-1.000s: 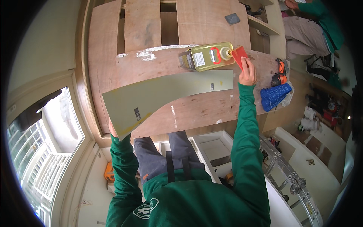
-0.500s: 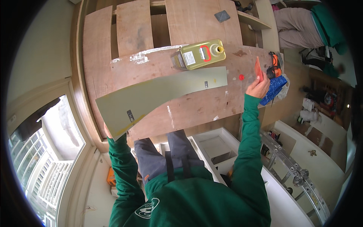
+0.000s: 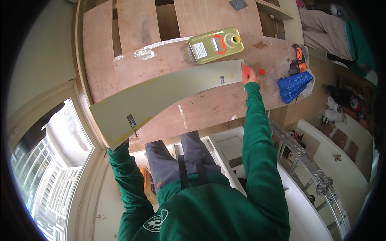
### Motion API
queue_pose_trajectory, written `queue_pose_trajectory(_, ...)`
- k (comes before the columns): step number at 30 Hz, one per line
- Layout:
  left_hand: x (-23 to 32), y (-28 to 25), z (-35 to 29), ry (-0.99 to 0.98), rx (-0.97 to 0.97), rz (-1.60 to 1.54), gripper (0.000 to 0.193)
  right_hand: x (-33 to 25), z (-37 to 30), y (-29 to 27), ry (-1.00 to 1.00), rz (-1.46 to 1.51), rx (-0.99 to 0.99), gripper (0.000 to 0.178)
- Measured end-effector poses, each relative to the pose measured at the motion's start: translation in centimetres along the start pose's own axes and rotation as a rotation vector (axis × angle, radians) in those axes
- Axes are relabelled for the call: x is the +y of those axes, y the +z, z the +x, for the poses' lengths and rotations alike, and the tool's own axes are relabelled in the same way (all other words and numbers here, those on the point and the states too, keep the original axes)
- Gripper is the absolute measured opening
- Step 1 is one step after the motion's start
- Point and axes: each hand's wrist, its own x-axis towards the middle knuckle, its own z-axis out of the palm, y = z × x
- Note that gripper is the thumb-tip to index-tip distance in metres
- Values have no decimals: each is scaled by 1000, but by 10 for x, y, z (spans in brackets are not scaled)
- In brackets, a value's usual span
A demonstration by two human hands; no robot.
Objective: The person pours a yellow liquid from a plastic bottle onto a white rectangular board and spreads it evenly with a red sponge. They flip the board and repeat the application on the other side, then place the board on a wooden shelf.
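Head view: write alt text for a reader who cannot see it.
A person in green sleeves holds a long pale olive panel over a wooden workbench, left hand under its near end, right hand holding a red scraper at its far end. An olive metal can, a small red cap and a blue bag lie beyond.

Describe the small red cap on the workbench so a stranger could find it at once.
Start at the wooden workbench and find the olive metal can with a red handle. Below and right of it, just past the right hand holding a red scraper, lies the red cap: tiny, round, alone on bare wood.
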Motion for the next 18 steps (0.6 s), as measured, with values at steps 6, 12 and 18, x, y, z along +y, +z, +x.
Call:
queue_pose_trajectory(6, -4, -3, -2, -165, 59, -234, 46, -12, 5, 25, 21, -91, -68, 38)
queue_pose_trajectory(12, 0, -5, 4, -160, 54, -171, 50, -54, -39, 24, -62, -30, -67, 39)
queue_pose_trajectory(18, 0, -6, 12, -174, 53, -178, 55, -48, -54, 36, -100, 35, -108, 36)
